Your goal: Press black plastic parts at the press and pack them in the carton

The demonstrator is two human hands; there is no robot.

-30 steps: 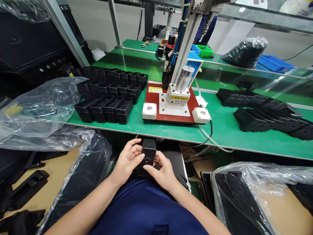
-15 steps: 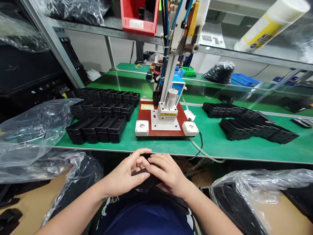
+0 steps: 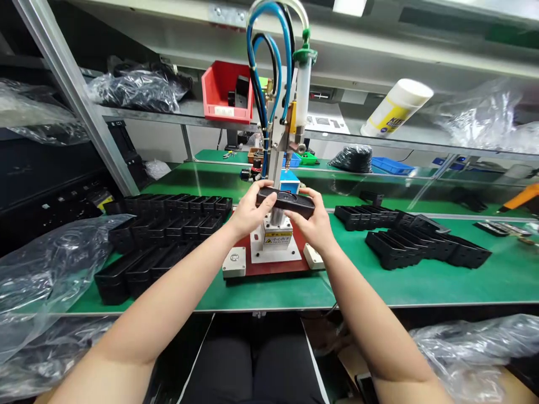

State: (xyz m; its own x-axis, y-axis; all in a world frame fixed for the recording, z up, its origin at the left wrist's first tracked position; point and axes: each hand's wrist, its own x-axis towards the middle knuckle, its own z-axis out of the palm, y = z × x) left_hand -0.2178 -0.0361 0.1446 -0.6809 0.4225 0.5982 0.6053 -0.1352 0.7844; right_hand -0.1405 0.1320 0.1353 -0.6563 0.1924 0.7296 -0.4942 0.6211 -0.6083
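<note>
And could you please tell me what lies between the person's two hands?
In the head view, a long black part spans from the left hand to the right hand, gripped at both ends.

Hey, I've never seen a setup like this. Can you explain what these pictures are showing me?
All the pictures come from one camera worn on someone's head, looking forward and down. There's no robot: the left hand and right hand are that person's, together holding a long black part. Beyond it stands a red-based bench machine on a green table. One group of black pieces sits left of it, another group right.
</note>
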